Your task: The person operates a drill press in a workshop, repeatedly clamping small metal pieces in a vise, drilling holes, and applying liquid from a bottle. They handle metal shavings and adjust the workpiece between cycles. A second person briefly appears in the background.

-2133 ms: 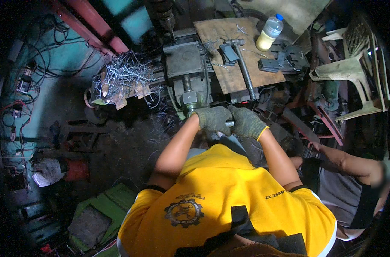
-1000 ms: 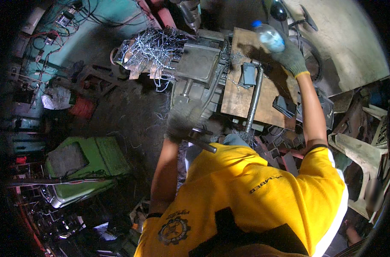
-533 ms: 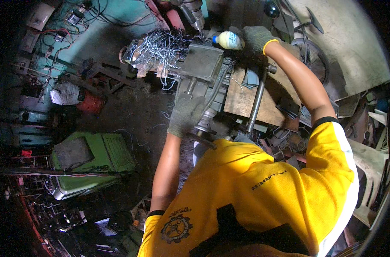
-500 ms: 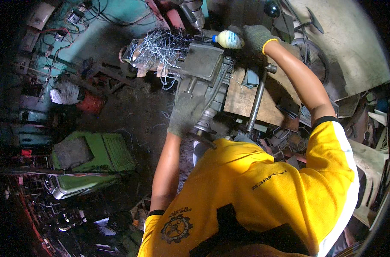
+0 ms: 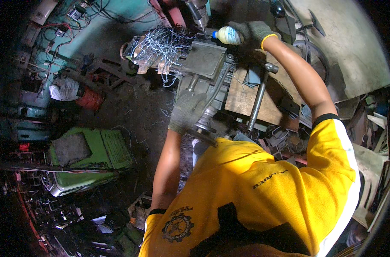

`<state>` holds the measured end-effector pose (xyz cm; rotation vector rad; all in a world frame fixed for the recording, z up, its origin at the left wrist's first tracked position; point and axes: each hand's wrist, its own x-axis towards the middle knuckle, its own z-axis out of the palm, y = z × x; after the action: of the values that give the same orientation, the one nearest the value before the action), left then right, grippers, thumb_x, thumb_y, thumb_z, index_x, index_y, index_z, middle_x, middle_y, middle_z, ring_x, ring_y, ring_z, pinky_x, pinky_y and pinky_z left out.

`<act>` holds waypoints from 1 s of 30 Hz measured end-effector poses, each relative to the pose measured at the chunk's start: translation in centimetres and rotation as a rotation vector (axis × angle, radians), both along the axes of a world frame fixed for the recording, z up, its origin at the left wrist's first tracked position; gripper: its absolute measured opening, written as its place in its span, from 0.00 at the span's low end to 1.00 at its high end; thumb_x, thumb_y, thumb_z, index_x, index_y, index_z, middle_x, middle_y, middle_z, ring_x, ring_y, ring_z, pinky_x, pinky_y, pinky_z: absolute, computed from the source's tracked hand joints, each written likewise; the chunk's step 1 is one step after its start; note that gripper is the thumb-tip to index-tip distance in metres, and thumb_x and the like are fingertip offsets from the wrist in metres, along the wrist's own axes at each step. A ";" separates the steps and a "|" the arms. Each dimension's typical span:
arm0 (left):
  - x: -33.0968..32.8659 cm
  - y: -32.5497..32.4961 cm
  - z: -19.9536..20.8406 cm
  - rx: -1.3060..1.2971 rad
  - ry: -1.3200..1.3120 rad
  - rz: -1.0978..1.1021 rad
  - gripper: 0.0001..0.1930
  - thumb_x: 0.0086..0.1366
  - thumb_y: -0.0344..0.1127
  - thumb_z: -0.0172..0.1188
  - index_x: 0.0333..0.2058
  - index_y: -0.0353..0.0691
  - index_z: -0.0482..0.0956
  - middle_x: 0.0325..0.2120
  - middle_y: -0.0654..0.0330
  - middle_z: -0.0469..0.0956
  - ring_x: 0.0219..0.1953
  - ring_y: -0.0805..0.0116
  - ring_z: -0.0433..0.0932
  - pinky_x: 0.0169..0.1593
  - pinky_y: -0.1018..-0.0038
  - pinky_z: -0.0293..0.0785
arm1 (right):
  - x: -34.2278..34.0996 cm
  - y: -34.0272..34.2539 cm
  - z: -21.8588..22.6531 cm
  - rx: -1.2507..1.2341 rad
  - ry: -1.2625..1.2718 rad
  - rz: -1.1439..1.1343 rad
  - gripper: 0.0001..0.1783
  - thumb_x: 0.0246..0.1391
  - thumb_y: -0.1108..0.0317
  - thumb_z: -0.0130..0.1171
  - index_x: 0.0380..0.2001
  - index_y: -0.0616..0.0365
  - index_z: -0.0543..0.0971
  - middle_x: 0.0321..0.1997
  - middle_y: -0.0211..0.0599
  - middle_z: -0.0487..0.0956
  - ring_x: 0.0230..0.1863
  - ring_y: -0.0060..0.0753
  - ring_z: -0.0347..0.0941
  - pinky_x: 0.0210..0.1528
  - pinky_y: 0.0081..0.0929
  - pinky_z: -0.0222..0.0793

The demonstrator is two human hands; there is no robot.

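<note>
My right hand [image 5: 254, 34], in a dark grey knit glove with a yellow cuff, is closed around a small plastic bottle [image 5: 227, 35]. The bottle has a blue cap and pale yellow contents. It lies nearly level, cap pointing left, close to the drill bit below the drill chuck [image 5: 198, 13]. Beneath is a metal machine vise [image 5: 203, 62] with a threaded screw. My left hand [image 5: 186, 112], gloved too, grips the near end of the vise behind that screw; its fingertips blend with the dark metal. What the jaws hold is hard to make out.
Curly metal shavings [image 5: 163, 49] heap left of the vise. A wooden board [image 5: 250, 96] and a steel bar handle [image 5: 258, 100] are to the right. A green machine cover [image 5: 92, 156] stands at lower left. Cables [image 5: 103, 13] hang along the far-left wall.
The bottle has risen slightly above the vise, and my right hand has shifted a little left with it. My left hand stays on the vise. The whole view has shifted slightly.
</note>
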<state>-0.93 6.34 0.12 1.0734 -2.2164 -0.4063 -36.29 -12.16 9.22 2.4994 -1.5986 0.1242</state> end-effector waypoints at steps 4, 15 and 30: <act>0.0 -0.1 0.1 0.002 -0.017 -0.007 0.14 0.67 0.40 0.63 0.47 0.40 0.86 0.39 0.50 0.85 0.43 0.48 0.83 0.49 0.58 0.78 | -0.5 -0.6 -0.5 -0.028 0.028 0.011 0.32 0.58 0.53 0.59 0.66 0.37 0.70 0.45 0.53 0.85 0.44 0.61 0.82 0.45 0.55 0.77; 0.1 -0.4 -0.4 -0.013 -0.007 -0.003 0.13 0.68 0.40 0.62 0.46 0.40 0.86 0.39 0.51 0.85 0.43 0.49 0.84 0.49 0.58 0.78 | 0.0 0.0 0.6 -0.010 0.004 0.014 0.33 0.57 0.54 0.59 0.67 0.37 0.69 0.46 0.51 0.85 0.45 0.60 0.82 0.45 0.54 0.77; 0.2 -0.4 -0.7 -0.050 -0.040 0.007 0.15 0.67 0.41 0.63 0.47 0.39 0.86 0.39 0.51 0.86 0.44 0.50 0.84 0.50 0.59 0.79 | 0.9 0.2 1.9 0.028 -0.002 0.005 0.45 0.46 0.56 0.69 0.70 0.40 0.67 0.53 0.52 0.83 0.50 0.60 0.81 0.51 0.51 0.77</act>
<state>-0.72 5.95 -0.55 1.0716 -2.2451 -0.3267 -35.37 -11.92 11.17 2.5251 -1.6054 0.1058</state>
